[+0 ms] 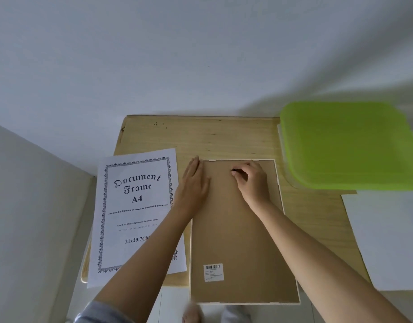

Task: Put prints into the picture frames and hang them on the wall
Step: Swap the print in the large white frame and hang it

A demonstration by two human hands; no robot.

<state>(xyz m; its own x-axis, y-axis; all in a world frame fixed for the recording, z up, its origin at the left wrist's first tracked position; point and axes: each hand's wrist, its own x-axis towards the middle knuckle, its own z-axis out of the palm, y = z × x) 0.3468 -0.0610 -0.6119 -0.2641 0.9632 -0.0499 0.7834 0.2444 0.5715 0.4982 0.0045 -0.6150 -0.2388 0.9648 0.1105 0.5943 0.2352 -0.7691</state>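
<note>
Right of the frame (242,241): green lid (347,145), white sheet (392,238).

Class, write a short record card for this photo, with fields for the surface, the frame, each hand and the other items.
Surface: wooden table
Frame: face down, brown back up, near end overhanging the table
Left hand: flat on the frame's upper left edge
Right hand: pinches a small dark tab near the frame's top
Printed sheet: left of the frame, reads "Document Frame A4"
Green lid: far right of the table
White sheet: right, nearer than the lid
</note>
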